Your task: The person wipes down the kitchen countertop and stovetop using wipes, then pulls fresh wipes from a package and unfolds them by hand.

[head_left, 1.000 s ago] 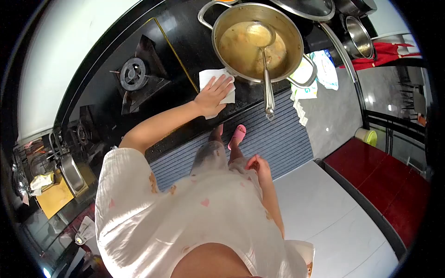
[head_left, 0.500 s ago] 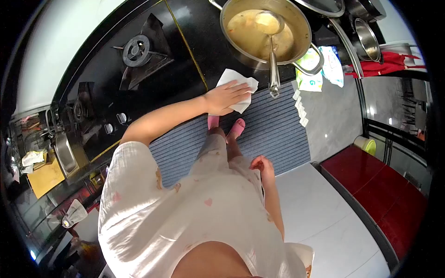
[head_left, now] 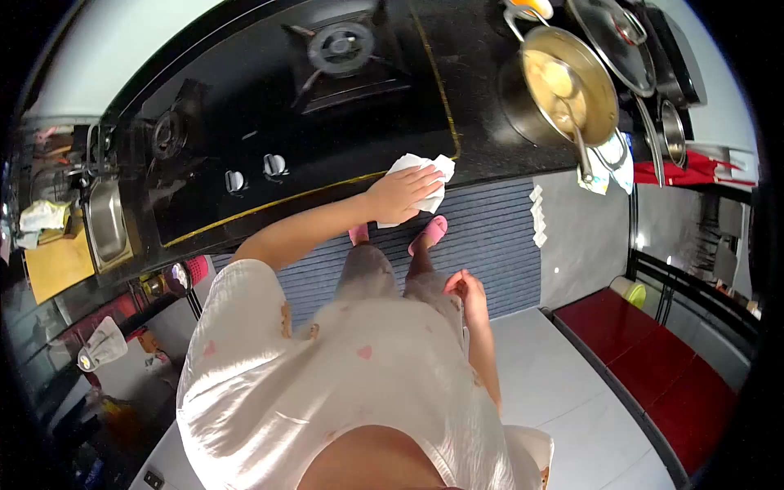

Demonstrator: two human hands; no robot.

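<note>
My left hand [head_left: 403, 194] lies on a white paper sheet [head_left: 441, 169] at the front edge of the black stove [head_left: 220, 139], near the corner of its yellow border. Its fingers are stretched flat over the sheet. Low by my right side hangs my right hand [head_left: 468, 287], fingers curled, away from the counter; whether anything is in it cannot be made out. To the right of the paper stands a steel pot [head_left: 523, 106] of soup, with a metal ladle [head_left: 578, 135] resting in it.
A burner [head_left: 341, 49] and two knobs [head_left: 275, 165] are on the stove. A glass lid [head_left: 625, 49] lies beyond the pot, with packets [head_left: 622, 173] beside it. At the left is a sink [head_left: 108, 220]; a red bench [head_left: 608, 322] stands low at the right.
The view has shifted left along the counter, so the pot appears farther right and more of the stove shows. My left hand and the paper are now at the stove's front corner.
</note>
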